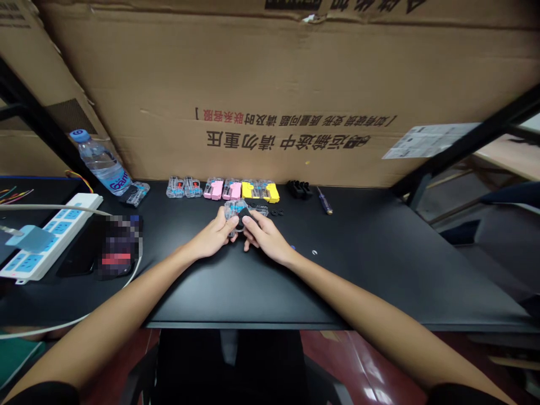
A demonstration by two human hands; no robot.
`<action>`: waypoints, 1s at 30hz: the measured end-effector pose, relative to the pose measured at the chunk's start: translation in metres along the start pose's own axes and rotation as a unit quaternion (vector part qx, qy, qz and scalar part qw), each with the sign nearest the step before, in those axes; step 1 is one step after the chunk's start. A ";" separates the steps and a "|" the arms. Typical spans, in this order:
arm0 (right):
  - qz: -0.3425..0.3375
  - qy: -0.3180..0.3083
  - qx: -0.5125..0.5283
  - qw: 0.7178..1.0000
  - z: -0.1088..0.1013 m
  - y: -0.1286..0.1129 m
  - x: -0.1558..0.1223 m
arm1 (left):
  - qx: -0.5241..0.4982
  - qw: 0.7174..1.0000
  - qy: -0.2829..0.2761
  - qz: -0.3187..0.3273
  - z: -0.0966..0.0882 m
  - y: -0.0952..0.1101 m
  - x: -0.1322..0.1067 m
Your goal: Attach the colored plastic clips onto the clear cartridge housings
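Over the middle of the black table, my left hand (217, 232) is closed around the left side of a clear plastic casing with light blue parts inside (235, 209). My right hand (266, 235) pinches a small black part (243, 216) at the casing's right side, its thumb on top. Behind my hands stands a row of similar casings: clear ones (184, 187), pink and clear ones (214, 189), and yellow and clear ones (260, 191). Small black pieces (276, 212) lie just right of the held casing. My fingers hide much of its lower part.
Black parts (299, 189) and a screwdriver (324, 201) lie at the back right. A white C-shaped piece (314, 252) is nearer. Leftward are a water bottle (101, 163), another clear casing (137, 194), a power strip (54, 239) and a white cable (139, 253). Cardboard (274, 73) walls the back.
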State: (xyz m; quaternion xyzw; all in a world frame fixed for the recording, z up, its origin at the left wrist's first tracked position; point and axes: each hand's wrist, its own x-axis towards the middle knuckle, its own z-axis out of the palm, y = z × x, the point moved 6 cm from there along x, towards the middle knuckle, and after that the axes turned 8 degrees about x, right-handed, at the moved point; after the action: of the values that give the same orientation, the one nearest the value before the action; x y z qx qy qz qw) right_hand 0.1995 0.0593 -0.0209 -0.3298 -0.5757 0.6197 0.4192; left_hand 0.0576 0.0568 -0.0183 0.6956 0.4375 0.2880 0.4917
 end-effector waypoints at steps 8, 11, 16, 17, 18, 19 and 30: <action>0.014 -0.013 0.012 1.000 -0.002 0.002 0.003 | 0.051 0.999 -0.001 0.011 -0.001 0.002 -0.002; 0.026 -0.028 0.020 0.999 -0.006 0.000 0.003 | 0.070 0.997 -0.007 0.017 -0.006 0.004 -0.003; 0.060 -0.064 0.051 0.995 -0.013 -0.002 0.003 | 0.098 0.994 -0.034 0.036 -0.015 0.009 -0.004; 0.059 -0.061 0.055 0.995 -0.014 -0.003 0.003 | 0.101 0.994 -0.032 0.039 -0.016 0.010 -0.004; 0.058 -0.058 0.056 0.995 -0.014 -0.003 0.003 | 0.105 0.993 -0.030 0.042 -0.017 0.010 -0.004; 0.057 -0.055 0.053 0.995 -0.014 -0.003 0.002 | 0.108 0.993 -0.027 0.045 -0.017 0.010 -0.004; -0.085 0.140 -0.013 0.986 -0.053 -0.025 0.007 | 0.044 0.987 0.135 0.074 -0.048 0.013 0.004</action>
State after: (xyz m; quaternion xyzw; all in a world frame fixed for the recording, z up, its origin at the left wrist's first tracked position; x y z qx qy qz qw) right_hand 0.2468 0.0885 -0.0018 -0.3686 -0.5450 0.5224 0.5424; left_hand 0.0243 0.0794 0.0108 0.7018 0.4589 0.3954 0.3748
